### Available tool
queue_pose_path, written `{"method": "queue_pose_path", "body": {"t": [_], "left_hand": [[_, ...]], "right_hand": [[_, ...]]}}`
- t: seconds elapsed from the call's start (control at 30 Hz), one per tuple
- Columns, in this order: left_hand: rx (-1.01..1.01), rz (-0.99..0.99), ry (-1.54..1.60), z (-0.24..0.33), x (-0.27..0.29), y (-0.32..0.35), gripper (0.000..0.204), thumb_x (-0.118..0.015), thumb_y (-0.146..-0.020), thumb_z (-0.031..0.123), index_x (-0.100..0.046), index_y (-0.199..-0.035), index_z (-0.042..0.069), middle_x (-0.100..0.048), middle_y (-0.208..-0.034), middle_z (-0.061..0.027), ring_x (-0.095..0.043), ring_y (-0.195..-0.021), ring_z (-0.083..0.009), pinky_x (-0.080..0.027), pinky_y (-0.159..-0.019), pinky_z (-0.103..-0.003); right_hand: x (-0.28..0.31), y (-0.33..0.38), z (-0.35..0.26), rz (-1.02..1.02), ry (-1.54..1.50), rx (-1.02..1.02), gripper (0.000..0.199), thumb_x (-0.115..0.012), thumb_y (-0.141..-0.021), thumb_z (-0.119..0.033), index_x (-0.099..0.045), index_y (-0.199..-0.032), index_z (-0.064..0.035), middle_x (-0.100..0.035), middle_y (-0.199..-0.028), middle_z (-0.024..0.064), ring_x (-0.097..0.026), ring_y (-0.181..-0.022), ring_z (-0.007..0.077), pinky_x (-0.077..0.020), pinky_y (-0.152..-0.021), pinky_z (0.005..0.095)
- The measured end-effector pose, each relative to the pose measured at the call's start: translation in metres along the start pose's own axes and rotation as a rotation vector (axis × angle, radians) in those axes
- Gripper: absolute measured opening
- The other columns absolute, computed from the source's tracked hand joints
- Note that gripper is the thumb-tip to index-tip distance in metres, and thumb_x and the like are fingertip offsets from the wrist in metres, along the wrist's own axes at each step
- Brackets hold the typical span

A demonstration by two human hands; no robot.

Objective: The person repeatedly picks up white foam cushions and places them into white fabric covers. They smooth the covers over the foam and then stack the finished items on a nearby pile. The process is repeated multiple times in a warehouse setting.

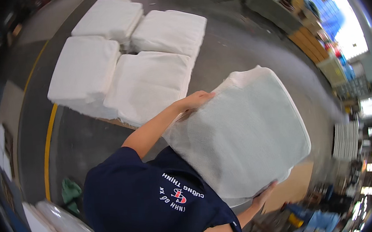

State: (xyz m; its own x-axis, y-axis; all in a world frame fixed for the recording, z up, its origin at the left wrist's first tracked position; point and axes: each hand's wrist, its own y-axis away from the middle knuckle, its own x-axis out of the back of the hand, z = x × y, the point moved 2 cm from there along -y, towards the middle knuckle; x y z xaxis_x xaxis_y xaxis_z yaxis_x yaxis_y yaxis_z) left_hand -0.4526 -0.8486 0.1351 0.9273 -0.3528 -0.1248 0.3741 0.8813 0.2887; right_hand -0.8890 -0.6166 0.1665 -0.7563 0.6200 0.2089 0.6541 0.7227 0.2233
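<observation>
Held in front of my body is a large white seat cushion (pixel 249 132) with rounded corners and a thin, fuzzy fabric cover. It is tilted, with its broad face toward me. My left hand (pixel 195 100) grips the cushion's left edge, its fingers partly tucked behind the cover. My right hand (pixel 266 194) holds the lower right edge from below, and part of its fingers is hidden by the cushion. Beyond my left arm, similar white cushions stand in several stacks, the closest stack (pixel 150 81) being just past my left hand.
The stacks rest on a low board (pixel 118 122) on the grey floor (pixel 228 46). A yellow floor line (pixel 50 150) runs left of them. Clear plastic-wrapped goods (pixel 72 227) and a green cloth (pixel 71 190) lie at lower left. A brown board (pixel 289 186) and cluttered shelves stand at right.
</observation>
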Motion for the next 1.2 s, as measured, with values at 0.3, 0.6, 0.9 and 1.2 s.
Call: {"method": "queue_pose_path", "body": {"t": [0.3, 0.6, 0.9, 1.2], "left_hand": [[0.094, 0.674, 0.205, -0.044, 0.123, -0.108, 0.082, -0.053, -0.093, 0.064, -0.063, -0.122, -0.011, -0.066, -0.119, -0.025, -0.065, -0.11, -0.0342, -0.049, -0.096, -0.036], [0.284, 1.281, 0.341, -0.023, 0.229, -0.176, 0.094, -0.054, -0.089, 0.068, -0.041, -0.143, -0.009, -0.046, -0.144, -0.0274, -0.049, -0.131, -0.0345, -0.04, -0.108, -0.04], [0.262, 1.771, 0.747, -0.044, 0.302, -0.25, 0.097, -0.053, -0.09, 0.067, -0.033, -0.148, -0.009, -0.043, -0.147, -0.0276, -0.045, -0.135, -0.0352, -0.038, -0.11, -0.042], [0.528, 2.04, 0.616, -0.09, 0.402, -0.279, 0.093, -0.046, -0.092, 0.07, -0.043, -0.143, -0.008, -0.05, -0.142, -0.0268, -0.05, -0.131, -0.0369, -0.038, -0.109, -0.041]], "right_hand": [[-0.316, -0.305, -0.103, -0.5, 0.34, 0.164, 0.083, -0.055, -0.095, -0.06, -0.055, -0.121, 0.0195, -0.065, -0.115, 0.0255, -0.063, -0.104, 0.0303, -0.0479, -0.094, 0.0382], [-0.683, -0.429, -0.194, -1.062, 0.591, 0.351, 0.082, -0.057, -0.093, -0.063, -0.061, -0.116, 0.0161, -0.067, -0.109, 0.0202, -0.063, -0.1, 0.0257, -0.0492, -0.09, 0.0354], [-1.066, -0.4, -0.219, -1.599, 0.781, 0.556, 0.08, -0.06, -0.091, -0.062, -0.063, -0.119, 0.0137, -0.069, -0.109, 0.0202, -0.066, -0.1, 0.0246, -0.0504, -0.09, 0.0337], [-1.302, -0.3, -0.123, -1.779, 1.027, 0.796, 0.085, -0.059, -0.09, -0.064, -0.059, -0.127, 0.0122, -0.064, -0.124, 0.025, -0.061, -0.119, 0.0321, -0.0451, -0.102, 0.0372]]}}
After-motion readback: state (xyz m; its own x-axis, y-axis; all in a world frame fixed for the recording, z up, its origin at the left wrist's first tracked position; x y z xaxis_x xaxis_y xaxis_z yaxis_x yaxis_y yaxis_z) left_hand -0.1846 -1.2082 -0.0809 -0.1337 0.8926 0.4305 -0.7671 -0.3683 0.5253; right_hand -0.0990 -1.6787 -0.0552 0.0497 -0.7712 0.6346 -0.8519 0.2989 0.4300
